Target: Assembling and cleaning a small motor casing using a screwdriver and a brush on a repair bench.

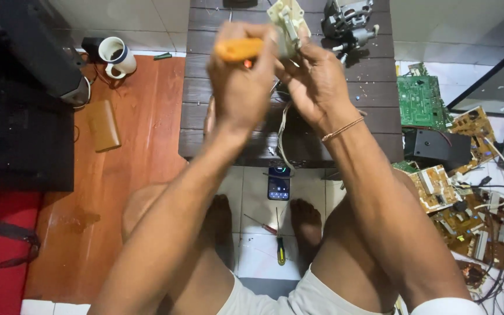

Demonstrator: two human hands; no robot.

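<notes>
Your left grip (241,79) was closed around an orange-handled tool (238,49), its handle lying sideways across the top of your fist, and your right grip (313,79) was closed on a small cream-coloured part (287,22), pinched between fingers and thumb just right of the tool. Both hands were raised together above the far half of the dark slatted surface (374,119), with the tool's working end meeting the cream part; exactly where it touched I could not tell. A thin band (342,129) circled your right wrist. A white cable (282,131) hung down from under your hands toward the near edge of the surface. On the far right of the surface sat a grey motor-like assembly (347,22). Below, on the tiled floor between your bare feet, lay a phone (279,182) with a lit screen, and nearer you a red-handled screwdriver (260,224) and a yellow-and-black one (280,248). To the right, a green circuit board (419,102) and a heap of brown boards (468,216) with loose wires were spread on the floor. To the far left a white mug (118,56) stood on the reddish wooden floor, with a tan wallet-like case (102,125) nearer you.
</notes>
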